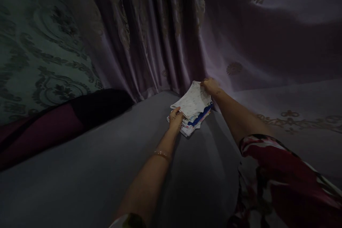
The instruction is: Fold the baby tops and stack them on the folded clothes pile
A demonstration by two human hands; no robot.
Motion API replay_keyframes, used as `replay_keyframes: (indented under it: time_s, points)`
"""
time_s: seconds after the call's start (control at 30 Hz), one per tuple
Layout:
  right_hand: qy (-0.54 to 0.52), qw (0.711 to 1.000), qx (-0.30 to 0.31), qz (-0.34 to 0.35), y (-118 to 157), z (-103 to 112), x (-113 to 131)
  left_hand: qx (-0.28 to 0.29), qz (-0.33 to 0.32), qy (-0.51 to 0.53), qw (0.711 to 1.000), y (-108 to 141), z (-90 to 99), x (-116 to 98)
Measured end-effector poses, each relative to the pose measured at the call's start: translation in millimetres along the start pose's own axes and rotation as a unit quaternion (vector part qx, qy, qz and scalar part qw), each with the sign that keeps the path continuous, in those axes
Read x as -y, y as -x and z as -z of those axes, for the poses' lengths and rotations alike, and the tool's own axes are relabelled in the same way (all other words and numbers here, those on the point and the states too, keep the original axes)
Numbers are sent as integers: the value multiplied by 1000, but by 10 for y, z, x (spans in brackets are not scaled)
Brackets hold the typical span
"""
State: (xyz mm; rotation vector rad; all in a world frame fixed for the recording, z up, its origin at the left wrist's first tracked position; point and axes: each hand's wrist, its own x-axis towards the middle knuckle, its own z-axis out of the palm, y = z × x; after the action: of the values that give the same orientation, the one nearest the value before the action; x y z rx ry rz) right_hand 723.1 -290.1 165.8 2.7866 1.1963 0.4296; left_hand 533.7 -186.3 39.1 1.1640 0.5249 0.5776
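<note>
A pair of small white printed underpants lies spread over a pile of folded clothes, with white, blue and pinkish layers showing below. My right hand is closed on the far right corner of the underpants. At their near left edge, my left hand pinches the cloth between thumb and fingers, close against the side of the pile. Its fingertips are partly hidden by the fabric. The light is dim, so finer details of the lower clothes do not show.
The pile rests on a grey sheet-covered surface. Purple curtains hang just behind it and on the right. Along the left lies a black and maroon cloth bundle against a green patterned wall.
</note>
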Motion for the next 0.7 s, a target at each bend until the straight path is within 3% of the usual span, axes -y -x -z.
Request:
replay_keyframes:
  time_s: [0.1, 0.3, 0.5, 0.6, 0.7]
  points:
    - [1, 1000, -11, -9, 67, -135, 32, -17, 4, -34, 999, 48, 91, -33]
    - [-19, 999, -11, -28, 159, -331, 184, 43, 22, -48, 998, 216, 251, -9]
    - [-61, 998, -10, -20, 291, -315, 661, 86, 18, -52, 995, 411, 391, 128]
    - [-111, 994, -18, 13, 419, -301, 952, 121, 13, -94, 988, 561, 624, 132]
    - [-157, 987, -24, 18, 536, -332, 1152, 128, -1, -184, 975, 759, 1002, 61]
